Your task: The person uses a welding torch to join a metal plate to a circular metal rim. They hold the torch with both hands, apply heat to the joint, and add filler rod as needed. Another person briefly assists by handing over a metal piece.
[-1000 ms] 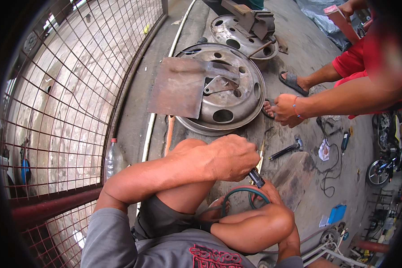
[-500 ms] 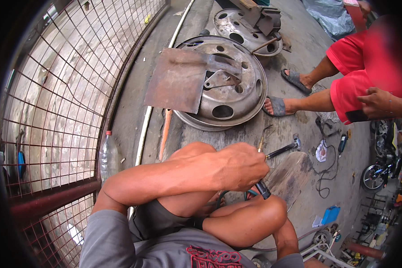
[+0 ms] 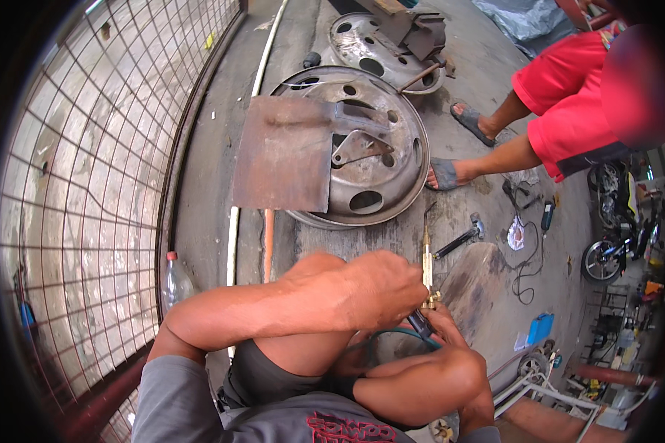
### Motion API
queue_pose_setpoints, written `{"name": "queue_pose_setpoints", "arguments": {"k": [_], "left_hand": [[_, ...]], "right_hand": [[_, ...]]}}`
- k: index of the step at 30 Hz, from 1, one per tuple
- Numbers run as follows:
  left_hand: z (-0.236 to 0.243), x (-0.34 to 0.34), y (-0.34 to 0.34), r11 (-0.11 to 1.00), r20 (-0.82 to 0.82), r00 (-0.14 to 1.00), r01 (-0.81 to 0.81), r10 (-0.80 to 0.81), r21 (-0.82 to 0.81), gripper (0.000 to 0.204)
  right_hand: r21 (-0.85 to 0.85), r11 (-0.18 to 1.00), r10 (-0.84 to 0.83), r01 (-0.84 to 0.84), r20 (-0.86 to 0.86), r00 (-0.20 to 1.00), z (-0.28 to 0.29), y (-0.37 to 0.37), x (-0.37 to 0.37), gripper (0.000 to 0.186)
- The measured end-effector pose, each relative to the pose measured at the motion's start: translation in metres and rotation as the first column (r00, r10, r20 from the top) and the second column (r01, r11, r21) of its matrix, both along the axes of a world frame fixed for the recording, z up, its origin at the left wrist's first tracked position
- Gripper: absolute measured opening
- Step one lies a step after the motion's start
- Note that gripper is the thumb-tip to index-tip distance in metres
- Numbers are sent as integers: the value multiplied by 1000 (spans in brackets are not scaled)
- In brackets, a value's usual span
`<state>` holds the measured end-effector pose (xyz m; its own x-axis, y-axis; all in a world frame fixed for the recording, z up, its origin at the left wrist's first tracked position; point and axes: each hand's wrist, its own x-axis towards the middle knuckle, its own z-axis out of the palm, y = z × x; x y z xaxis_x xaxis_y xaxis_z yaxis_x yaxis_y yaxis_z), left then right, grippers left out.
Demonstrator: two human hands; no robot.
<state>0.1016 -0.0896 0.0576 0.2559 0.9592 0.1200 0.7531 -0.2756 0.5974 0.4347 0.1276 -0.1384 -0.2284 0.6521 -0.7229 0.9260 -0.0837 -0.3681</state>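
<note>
My left hand (image 3: 384, 288) is closed beside the torch, its back toward me. Out of its lower side sticks a dark, rod-like thing (image 3: 420, 325), mostly hidden by the fist, its kind unclear. A brass gas torch (image 3: 427, 269) with a thin bent tip points away from me, its valve knobs beside my left fingers. My right hand (image 3: 445, 325) comes up past my knee and grips the torch's valve end, partly hidden. A green hose (image 3: 391, 332) curves below both hands. Just right of the torch a hammer (image 3: 458, 242) lies on the ground.
Ahead, a rusty metal sheet (image 3: 284, 159) and a bracket plate (image 3: 362, 148) rest on a steel wheel rim (image 3: 414, 166); another rim (image 3: 343, 37) lies beyond. A person in red shorts (image 3: 569, 81) stands right. Wire mesh (image 3: 103, 148) and a plastic bottle (image 3: 174, 284) are left.
The torch's brass body and valves have come into sight beside my left hand. My right hand now shows at them. My left hand has shifted slightly left and down.
</note>
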Motion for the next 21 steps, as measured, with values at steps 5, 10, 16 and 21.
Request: {"name": "queue_pose_setpoints", "arguments": {"k": [5, 10, 16, 21], "left_hand": [[5, 31, 12, 987, 57, 985, 161, -162, 16, 16], [5, 79, 25, 967, 140, 962, 215, -234, 138, 16], [-4, 83, 48, 936, -34, 935, 353, -353, 1, 18], [-17, 79, 73, 908, -94, 904, 412, -418, -78, 20]], "right_hand": [[31, 991, -119, 131, -255, 960, 30, -4, -2, 26], [193, 978, -36, 74, -193, 981, 87, 6, 12, 32], [380, 916, -61, 133, -194, 979, 189, -26, 6, 40], [528, 769, -138, 361, -414, 900, 266, -48, 25, 42]]}}
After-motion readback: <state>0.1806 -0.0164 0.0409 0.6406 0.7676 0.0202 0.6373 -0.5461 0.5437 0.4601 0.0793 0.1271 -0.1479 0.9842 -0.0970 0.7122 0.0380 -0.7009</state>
